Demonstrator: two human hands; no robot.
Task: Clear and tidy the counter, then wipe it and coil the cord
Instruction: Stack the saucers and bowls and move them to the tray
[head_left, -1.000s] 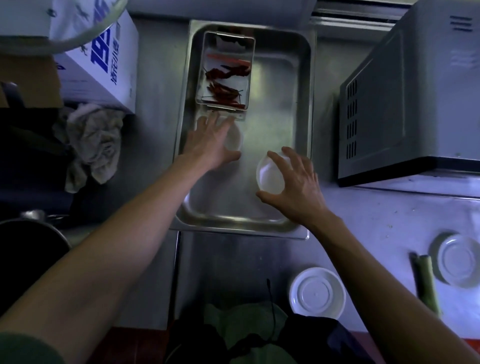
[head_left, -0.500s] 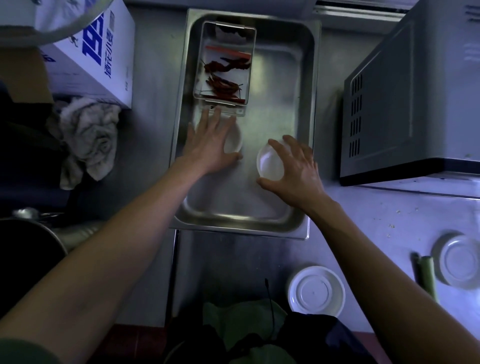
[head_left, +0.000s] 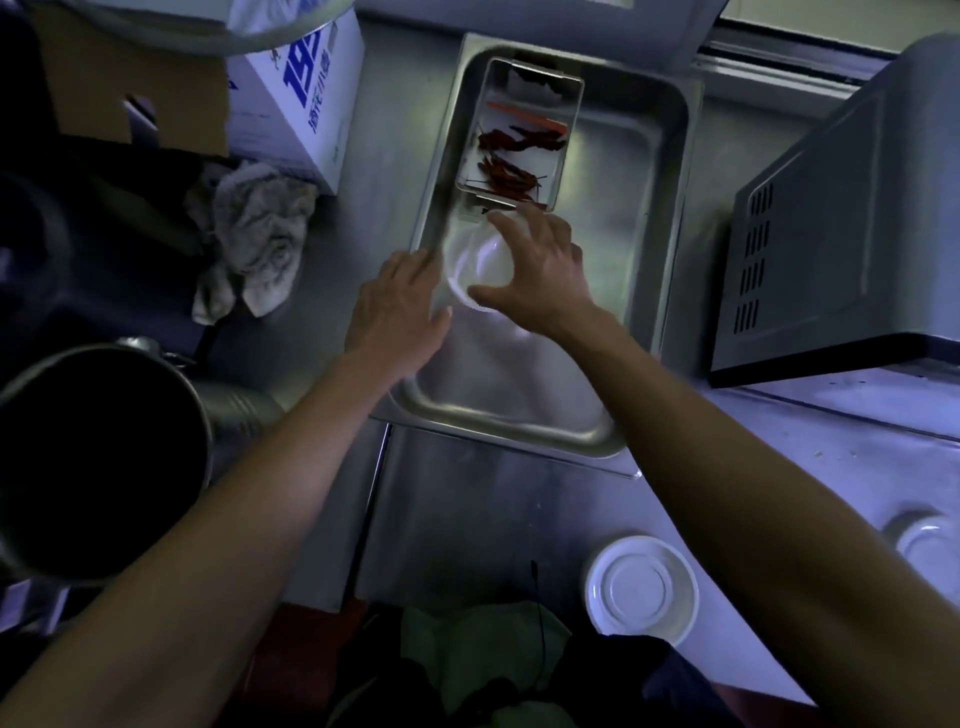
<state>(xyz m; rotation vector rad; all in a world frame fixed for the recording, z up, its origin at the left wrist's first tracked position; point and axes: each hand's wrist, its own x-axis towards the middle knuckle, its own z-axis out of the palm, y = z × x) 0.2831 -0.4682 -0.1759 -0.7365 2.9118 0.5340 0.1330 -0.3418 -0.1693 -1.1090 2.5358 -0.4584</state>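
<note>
Apparently a small white bowl (head_left: 480, 265), round, glossy, blurred.

Stainless-steel counter (head_left: 467, 519) seen from above, dim light. Large steel tray (head_left: 639, 249) sits on it at centre. Crumpled grey rag (head_left: 254, 239) lies left of tray, just below white cardboard box (head_left: 301, 104) with blue lettering. Grey microwave oven (head_left: 841, 234) stands at right, near tray. Upturned white dish (head_left: 641, 590) rests near front edge; second white dish (head_left: 930, 545) at far right, partly cut off. Tall dark metal pot (head_left: 98, 457) at left.
</note>
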